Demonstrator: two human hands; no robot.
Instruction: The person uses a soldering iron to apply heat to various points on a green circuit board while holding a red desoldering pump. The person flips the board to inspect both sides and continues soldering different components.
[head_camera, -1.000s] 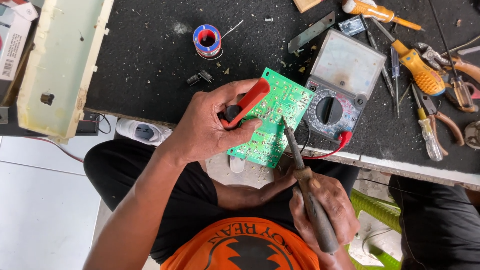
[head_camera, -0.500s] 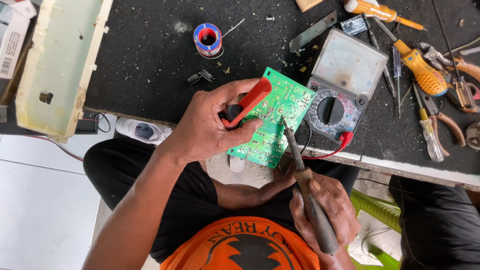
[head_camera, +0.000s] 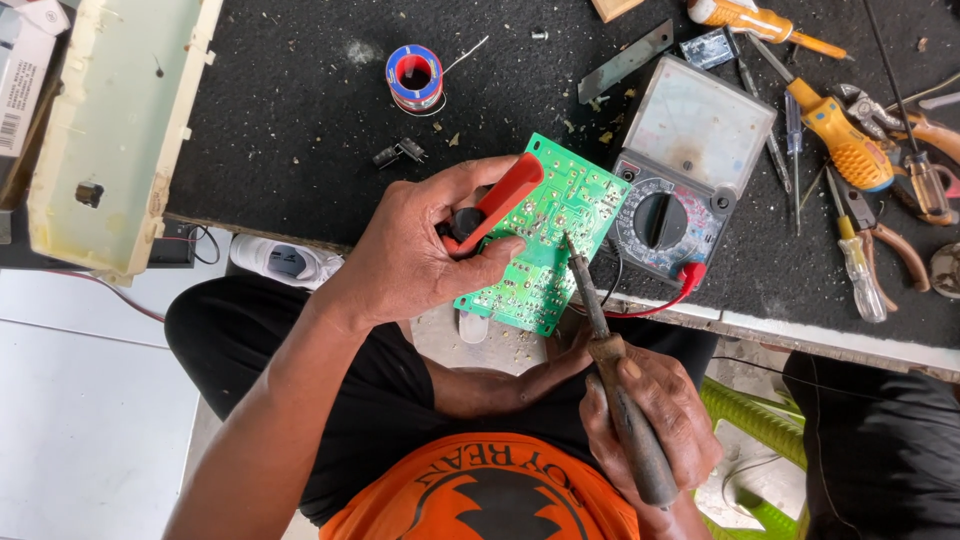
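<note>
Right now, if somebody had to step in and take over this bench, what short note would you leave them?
Left hand: holds the green circuit board solder side up, with a red-and-black desoldering pump in the same grip.
Right hand: grips the soldering iron, tip on the board near its middle.
Nearby on the black mat: analog multimeter beside the board, solder spool, screwdrivers and pliers at the right.
Done: cannot tell which joints are finished.
Left: the joint under the tip; the pump is not yet on the joint.
</note>
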